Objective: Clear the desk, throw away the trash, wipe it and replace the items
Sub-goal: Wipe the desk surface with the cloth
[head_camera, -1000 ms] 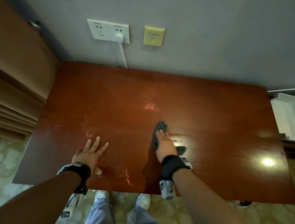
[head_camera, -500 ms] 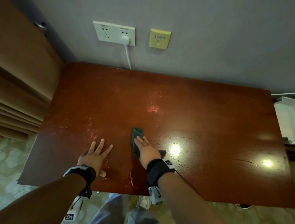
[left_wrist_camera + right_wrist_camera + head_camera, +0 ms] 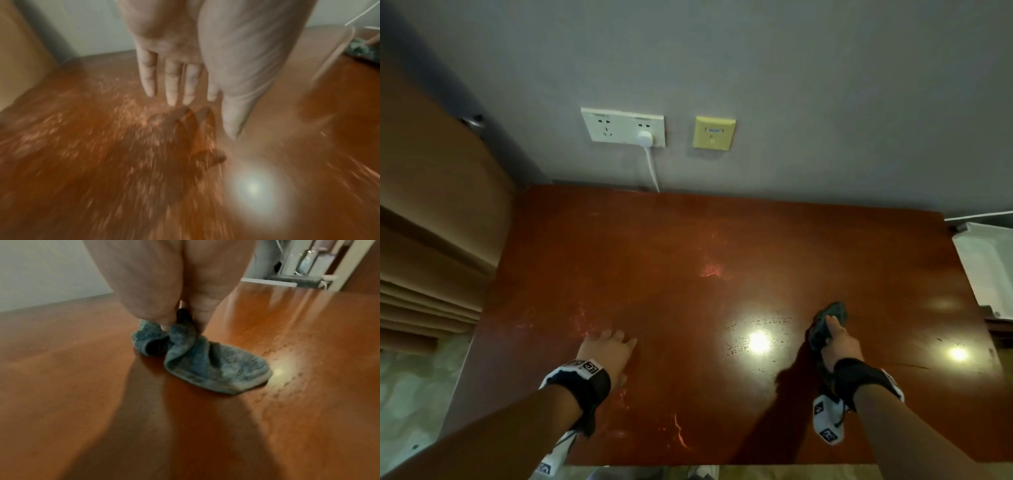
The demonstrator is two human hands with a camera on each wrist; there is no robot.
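Right hand point(image 3: 837, 346) is pinching bunched cloth point(image 3: 205, 363), left hand point(image 3: 604, 353) is holding fingers straight and together; risk: cloth is barely contacting desk point(image 3: 654, 257), likely skipping patches.

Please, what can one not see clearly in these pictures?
Head view: the white object beside the desk is cut by the right edge.
Head view: yellow wall plate print, too small.
Left wrist view: blur hides whether the left hand touches the desk.
Right wrist view: the cloth hides the fingertips of the right hand.
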